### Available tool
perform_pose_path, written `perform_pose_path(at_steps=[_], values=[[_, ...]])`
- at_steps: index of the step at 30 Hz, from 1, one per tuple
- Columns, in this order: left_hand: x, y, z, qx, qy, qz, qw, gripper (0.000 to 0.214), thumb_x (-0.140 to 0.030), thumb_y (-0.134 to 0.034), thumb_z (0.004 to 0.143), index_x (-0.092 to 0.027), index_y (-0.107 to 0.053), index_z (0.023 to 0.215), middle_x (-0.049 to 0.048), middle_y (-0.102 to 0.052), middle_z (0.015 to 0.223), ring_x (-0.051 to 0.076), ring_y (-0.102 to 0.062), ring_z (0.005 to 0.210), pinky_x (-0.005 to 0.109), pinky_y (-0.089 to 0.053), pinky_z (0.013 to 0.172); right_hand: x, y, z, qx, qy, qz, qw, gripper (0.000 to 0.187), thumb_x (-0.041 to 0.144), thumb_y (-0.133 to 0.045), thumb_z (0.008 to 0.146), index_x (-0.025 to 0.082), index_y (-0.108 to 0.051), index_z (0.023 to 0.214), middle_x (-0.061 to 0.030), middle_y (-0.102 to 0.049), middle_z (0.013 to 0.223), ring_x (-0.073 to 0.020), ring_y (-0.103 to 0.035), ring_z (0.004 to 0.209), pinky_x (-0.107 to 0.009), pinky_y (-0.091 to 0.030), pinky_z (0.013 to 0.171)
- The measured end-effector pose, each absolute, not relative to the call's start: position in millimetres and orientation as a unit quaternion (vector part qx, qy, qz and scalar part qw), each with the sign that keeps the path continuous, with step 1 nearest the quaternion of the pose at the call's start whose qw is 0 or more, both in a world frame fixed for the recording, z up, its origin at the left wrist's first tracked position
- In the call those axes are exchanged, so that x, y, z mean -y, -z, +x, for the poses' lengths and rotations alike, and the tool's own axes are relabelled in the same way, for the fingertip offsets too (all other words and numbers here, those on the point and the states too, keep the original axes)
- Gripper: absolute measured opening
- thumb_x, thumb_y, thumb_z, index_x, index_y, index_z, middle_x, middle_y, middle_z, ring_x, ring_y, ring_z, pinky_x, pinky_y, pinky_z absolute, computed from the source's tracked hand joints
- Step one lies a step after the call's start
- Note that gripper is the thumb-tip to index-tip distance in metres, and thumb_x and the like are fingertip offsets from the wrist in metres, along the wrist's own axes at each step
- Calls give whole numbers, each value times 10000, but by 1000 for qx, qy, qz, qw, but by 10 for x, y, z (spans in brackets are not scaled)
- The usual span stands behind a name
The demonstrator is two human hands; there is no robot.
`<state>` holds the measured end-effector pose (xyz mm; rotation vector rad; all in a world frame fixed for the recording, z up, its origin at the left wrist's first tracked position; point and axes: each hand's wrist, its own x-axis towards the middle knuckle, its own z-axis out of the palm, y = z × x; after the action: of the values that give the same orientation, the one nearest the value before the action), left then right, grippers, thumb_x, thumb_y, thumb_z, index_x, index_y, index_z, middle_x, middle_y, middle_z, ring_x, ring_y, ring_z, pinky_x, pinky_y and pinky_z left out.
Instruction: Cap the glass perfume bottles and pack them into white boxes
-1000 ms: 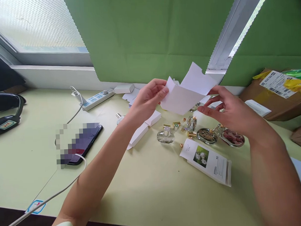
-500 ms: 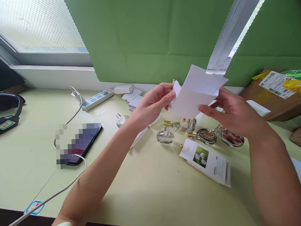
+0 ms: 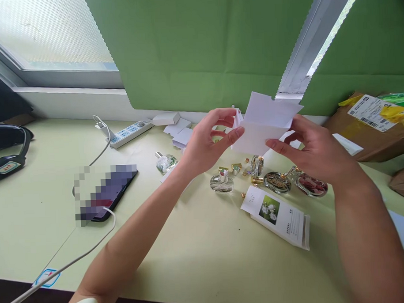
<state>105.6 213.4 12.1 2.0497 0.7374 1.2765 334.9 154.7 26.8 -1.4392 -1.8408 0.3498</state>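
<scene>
Above the desk I hold a flat white cardboard box blank (image 3: 265,125) between both hands. My left hand (image 3: 210,140) pinches its left edge with thumb and fingers. My right hand (image 3: 312,147) grips its right side from below. Under my hands, on the pale green desk (image 3: 192,253), lie several small glass perfume bottles (image 3: 222,182) and gold caps (image 3: 236,166). A printed white carton (image 3: 279,216) lies flat in front of them.
A phone (image 3: 106,192) with a white cable lies at the left, near a power strip (image 3: 130,132). More folded white blanks (image 3: 177,128) sit at the back. A brown parcel (image 3: 370,123) stands at the right. A black device (image 3: 8,147) rests at the far left.
My left hand has shifted right along the blank's edge. The blank has been folded flatter and sits a little lower than half a second ago. The right hand barely moved.
</scene>
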Motion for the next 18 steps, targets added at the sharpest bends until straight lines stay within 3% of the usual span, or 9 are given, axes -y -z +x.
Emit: perform_pose_path(at_steps=[11,18], values=[[-2147,-110,1043,-262,-463,785,316,289,-326,-596,931,-280,-634,1214,35,-629,1233,159,-645,1059,328,-593,904,-1527,-285,3334,748,-136,-554,339,335,416,-659,854,350,-625,1181,33,-684,1124,-168,-606,799,-356,-518,747],[-2138,-78,1064,-250,-484,768,336,305,-318,-618,919,-266,-628,1219,37,-622,1247,174,-667,1060,373,-594,958,-1537,-262,3320,746,-184,-515,381,395,405,-678,844,346,-602,1227,14,-675,1182,-230,-621,1061,-423,-514,936]])
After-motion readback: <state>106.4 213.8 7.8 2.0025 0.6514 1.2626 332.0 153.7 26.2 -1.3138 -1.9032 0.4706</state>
